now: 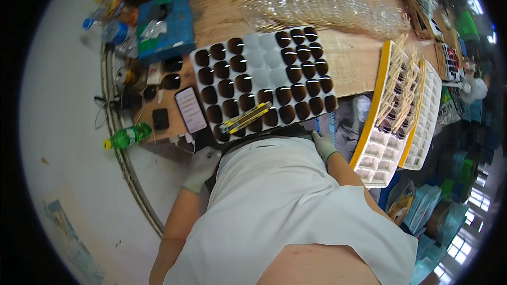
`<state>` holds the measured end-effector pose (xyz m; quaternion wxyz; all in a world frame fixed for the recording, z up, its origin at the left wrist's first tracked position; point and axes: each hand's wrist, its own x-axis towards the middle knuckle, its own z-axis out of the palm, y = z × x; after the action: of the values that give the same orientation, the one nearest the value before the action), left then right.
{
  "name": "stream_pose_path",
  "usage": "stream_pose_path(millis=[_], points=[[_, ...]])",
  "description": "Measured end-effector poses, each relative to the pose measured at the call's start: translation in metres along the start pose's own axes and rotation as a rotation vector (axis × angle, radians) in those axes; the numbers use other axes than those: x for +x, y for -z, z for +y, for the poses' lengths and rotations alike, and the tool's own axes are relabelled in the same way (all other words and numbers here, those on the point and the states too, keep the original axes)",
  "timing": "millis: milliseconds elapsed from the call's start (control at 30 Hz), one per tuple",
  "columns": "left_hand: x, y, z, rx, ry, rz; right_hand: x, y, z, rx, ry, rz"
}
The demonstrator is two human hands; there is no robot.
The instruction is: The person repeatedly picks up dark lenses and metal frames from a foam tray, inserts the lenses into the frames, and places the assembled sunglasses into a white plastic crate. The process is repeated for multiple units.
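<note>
Both hands wear pale grey-green gloves and are low at my sides, beside the table's near edge. My left hand (pixel 205 163) is by my left hip, its fingers curled against a dark edge. At the right of my waist, my right hand (pixel 324 146) is bent round something dark, mostly hidden by my body. Just ahead lies a white tray (pixel 252 85) with rows of brown sunglass lenses (pixel 226 88); several upper-middle places hold no dark lens. Slim yellow tools (pixel 246 118) rest across its near part. A lit phone (pixel 190 110) lies left of the tray, nearest my left hand.
Clear eyeglass parts (pixel 322 8) spread across the back. At right, a yellow-edged tray (pixel 379 153) carries pale temple-like strips (pixel 406 84). Left are a blue box (pixel 166 26), a green bottle (pixel 129 136) and a cable-lined wall edge (pixel 129 174).
</note>
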<state>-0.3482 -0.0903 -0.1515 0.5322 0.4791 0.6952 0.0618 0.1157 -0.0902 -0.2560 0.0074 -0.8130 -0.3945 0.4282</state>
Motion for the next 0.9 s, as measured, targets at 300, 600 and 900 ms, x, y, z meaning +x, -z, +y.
stream_pose_path(millis=[300,600,900], points=[[0.078,0.106,0.189,-0.435,-0.465,-0.082,0.037,0.111,-0.015,0.175,0.025,0.262],[0.389,0.077,0.338,-0.398,0.364,0.373,0.177,0.333,-0.115,0.248,0.542,0.634],[0.373,-0.006,0.407,-0.464,0.025,0.148,0.357,0.509,-0.166,-0.212,0.162,0.699]])
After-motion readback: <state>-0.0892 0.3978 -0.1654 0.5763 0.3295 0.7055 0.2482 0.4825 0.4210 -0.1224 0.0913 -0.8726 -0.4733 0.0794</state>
